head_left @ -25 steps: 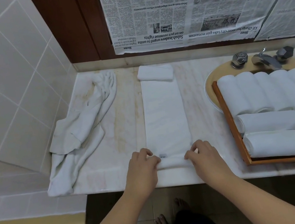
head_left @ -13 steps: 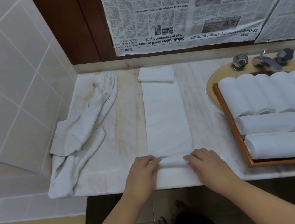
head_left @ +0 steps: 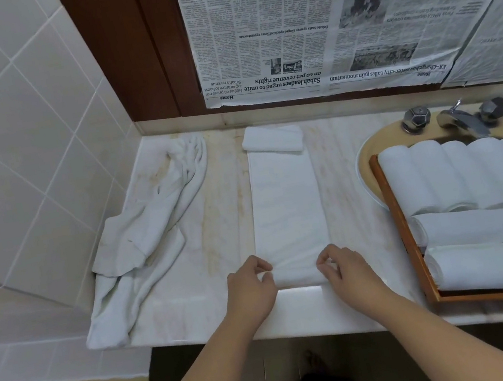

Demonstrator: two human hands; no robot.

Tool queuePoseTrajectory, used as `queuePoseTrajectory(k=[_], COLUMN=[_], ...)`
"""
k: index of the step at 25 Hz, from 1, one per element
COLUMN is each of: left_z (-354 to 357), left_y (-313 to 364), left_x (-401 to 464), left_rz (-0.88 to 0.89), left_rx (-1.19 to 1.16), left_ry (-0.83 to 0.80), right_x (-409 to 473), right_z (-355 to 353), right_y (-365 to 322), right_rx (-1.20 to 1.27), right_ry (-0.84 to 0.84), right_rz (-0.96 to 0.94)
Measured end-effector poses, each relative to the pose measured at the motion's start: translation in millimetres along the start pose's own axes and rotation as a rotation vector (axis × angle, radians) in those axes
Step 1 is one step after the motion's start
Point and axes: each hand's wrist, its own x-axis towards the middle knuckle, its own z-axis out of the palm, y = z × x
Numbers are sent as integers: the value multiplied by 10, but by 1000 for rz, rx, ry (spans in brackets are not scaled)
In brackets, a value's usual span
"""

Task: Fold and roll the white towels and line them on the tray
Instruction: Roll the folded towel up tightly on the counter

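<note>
Broadly, the marble desk carries everything: a wooden tray at the right already lined with rolled towels, a crumpled towel at the left, and the folded towel laid lengthwise in the middle. Its near end forms a small roll, pinched at either end by the left hand and right hand, fingers curled. Rolling well probably means even pressure from both sides, keeping the edges flush.

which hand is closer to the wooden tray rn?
Right. The right hand grips the roll's end on the side toward the wooden tray; the left hand grips the far end.
</note>
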Motion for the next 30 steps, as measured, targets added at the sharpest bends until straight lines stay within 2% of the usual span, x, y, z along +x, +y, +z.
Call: queuePoseTrajectory(k=[2,4,7,9,14,17,20,24,27,30], left_z=[64,84,108,142,79,10,-15,-30,18,53], left_y=[17,-11,-182,-283,-476,-443,-345,-192,-50,-24], left_x=[-28,-34,20,-7,-143,-66,-69,-77,-27,23], left_rz=[47,117,456,646,767,695,481,214,38,39], left_rx=[65,156,439,576,505,400,268,79,-66,-42], left_ry=[68,156,196,170,157,121,39,-23,26,108], right_x=[21,44,34,-56,-189,-135,-119,-63,19,45], right_z=[15,18,98,144,138,101,88,-9,-117,-81], right_y=[25,68,237,319,516,516,490,354,217,232], right_rx=[42,-54,-421,-487,-407,-352,-322,-297,-117,21], right_ry=[75,148,193,173,187,166,171,13,-28,72], right_rz=[29,-44,-367,-478,-490,-433,-362,-165,-24,19])
